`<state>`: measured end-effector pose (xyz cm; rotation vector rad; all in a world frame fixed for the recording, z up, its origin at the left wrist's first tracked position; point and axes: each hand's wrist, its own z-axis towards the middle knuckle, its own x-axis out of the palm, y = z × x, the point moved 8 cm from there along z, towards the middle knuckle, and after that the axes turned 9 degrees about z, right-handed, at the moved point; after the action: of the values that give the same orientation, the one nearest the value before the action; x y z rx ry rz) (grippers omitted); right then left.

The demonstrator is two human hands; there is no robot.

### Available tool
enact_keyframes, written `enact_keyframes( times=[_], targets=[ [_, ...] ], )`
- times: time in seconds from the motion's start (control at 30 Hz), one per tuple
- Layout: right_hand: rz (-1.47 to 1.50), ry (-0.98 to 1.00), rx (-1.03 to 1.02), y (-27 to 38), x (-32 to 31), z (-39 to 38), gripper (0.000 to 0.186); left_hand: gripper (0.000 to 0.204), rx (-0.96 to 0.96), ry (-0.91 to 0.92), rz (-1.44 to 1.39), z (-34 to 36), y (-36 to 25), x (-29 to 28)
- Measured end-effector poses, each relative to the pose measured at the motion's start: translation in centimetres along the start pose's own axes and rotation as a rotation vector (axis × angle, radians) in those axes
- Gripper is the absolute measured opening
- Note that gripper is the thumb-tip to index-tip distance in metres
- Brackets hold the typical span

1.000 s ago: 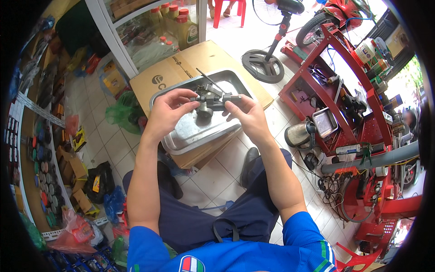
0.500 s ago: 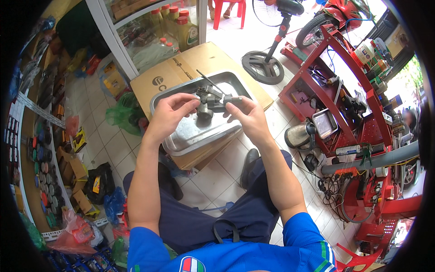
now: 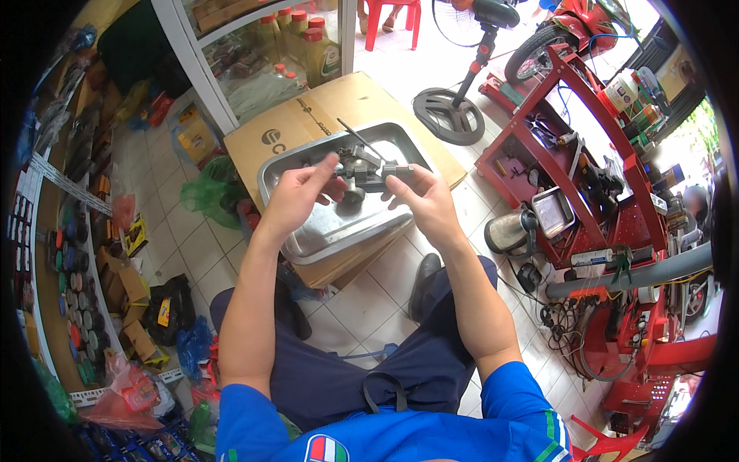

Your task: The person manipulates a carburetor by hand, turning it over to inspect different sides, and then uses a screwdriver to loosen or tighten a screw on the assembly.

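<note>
In front of me, over a metal tray [image 3: 315, 235], a small metal mechanical part [image 3: 372, 182] has a dark body and a rounded cup-like piece on its underside. Its exact kind I cannot make out. My right hand [image 3: 423, 199] pinches its right end between thumb and fingers. At the other end, my left hand [image 3: 299, 196] has its thumb raised and its fingers partly curled, apart from the thumb. Whether those fingers touch the part is unclear. A thin dark rod [image 3: 356, 135] slants up and leftward behind the part.
Under the tray is a cardboard box [image 3: 265, 127], beside a glass cabinet [image 3: 231, 73] of bottles. To the right stand a red tool cart [image 3: 562, 173], a metal jug [image 3: 508, 231] and a round black stand base [image 3: 449, 115]. Shelves of goods [image 3: 73, 269] line the left.
My left thumb has lifted away from the part's left end, and that hand's fingers have opened out. My right hand keeps its hold with little movement.
</note>
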<state>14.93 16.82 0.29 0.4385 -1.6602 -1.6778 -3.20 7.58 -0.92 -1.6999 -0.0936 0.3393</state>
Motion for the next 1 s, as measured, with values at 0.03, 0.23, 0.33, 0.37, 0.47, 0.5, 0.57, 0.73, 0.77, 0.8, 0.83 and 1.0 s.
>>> enact_keyframes(
  times=[0.03,0.23,0.33,0.37,0.47,0.5,0.57,0.73,0.77,0.8,0.83,1.0],
  targets=[
    [0.006,0.002,-0.002,0.0,0.0,0.0,0.028,0.034,0.039,0.006,0.029,-0.1,-0.3,0.1],
    [0.045,0.008,0.009,0.1,0.2,-0.1,0.028,0.020,0.221,-0.062,0.006,-0.8,-2.1,-0.4],
    [0.020,0.007,0.010,-0.1,0.0,-0.1,0.029,0.022,0.240,-0.129,0.002,-1.4,-3.6,-0.2],
    [0.022,0.006,0.012,-0.3,-0.1,-0.1,0.029,0.024,0.238,-0.161,0.005,-1.6,-4.0,0.0],
    [0.023,0.012,0.004,-0.2,-0.2,-0.1,0.027,0.035,0.121,-0.100,0.043,-0.4,-1.2,-0.5],
    [0.021,0.015,0.000,-0.1,-0.1,-0.1,0.027,0.043,0.033,-0.090,0.060,-0.1,-0.5,-0.4],
    [0.003,0.023,0.005,-0.3,0.1,0.1,0.025,0.043,0.005,-0.084,0.052,-0.3,-0.3,-0.3],
    [-0.040,0.018,-0.009,-0.2,-0.3,0.0,0.024,0.022,0.166,-0.076,0.070,-0.7,-2.0,-0.3],
    [-0.027,0.013,-0.005,-0.3,-0.5,0.0,0.024,0.019,0.156,-0.074,0.063,-0.7,-2.3,-0.2],
    [-0.010,0.015,0.001,-0.5,-0.3,0.1,0.025,0.019,0.184,-0.081,0.076,-0.7,-2.4,-0.4],
    [-0.011,0.023,-0.008,-0.2,-0.2,0.0,0.025,0.019,0.212,-0.088,0.089,-0.7,-2.3,-0.6],
    [-0.023,0.030,-0.006,-0.2,-0.3,0.1,0.025,0.017,0.162,-0.137,-0.014,-1.0,-2.3,-0.6]
  ],
)
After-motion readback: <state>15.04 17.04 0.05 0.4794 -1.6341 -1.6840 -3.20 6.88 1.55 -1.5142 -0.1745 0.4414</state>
